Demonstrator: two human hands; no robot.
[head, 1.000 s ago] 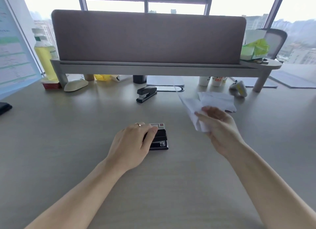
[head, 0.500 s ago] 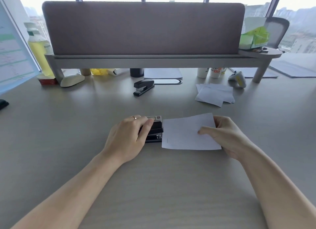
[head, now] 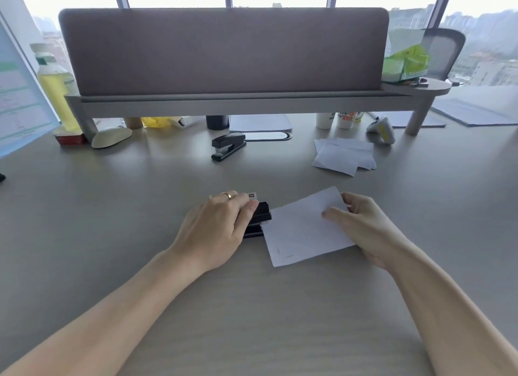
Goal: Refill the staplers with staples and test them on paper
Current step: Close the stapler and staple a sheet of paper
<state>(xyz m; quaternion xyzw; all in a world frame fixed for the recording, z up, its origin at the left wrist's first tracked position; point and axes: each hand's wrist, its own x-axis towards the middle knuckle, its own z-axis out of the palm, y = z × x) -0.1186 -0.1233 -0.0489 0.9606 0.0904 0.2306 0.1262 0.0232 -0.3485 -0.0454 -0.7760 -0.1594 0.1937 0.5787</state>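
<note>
The left hand (head: 215, 229) pressed down over the small rigid stapler (head: 259, 220) while the right hand (head: 361, 227) pinched the thin, floppy paper (head: 300, 229) by its far edge, near mid-surface.

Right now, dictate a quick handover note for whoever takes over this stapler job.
Left hand: pressing down on the near black stapler.
Right hand: holding the paper sheet, its left edge at the stapler's mouth.
Second black stapler sits untouched farther back; spare paper stack to its right.
Done: sheet positioned, with faint marks that may be staples near its front edge.
Left: finish this test, then check the far stapler.
</note>
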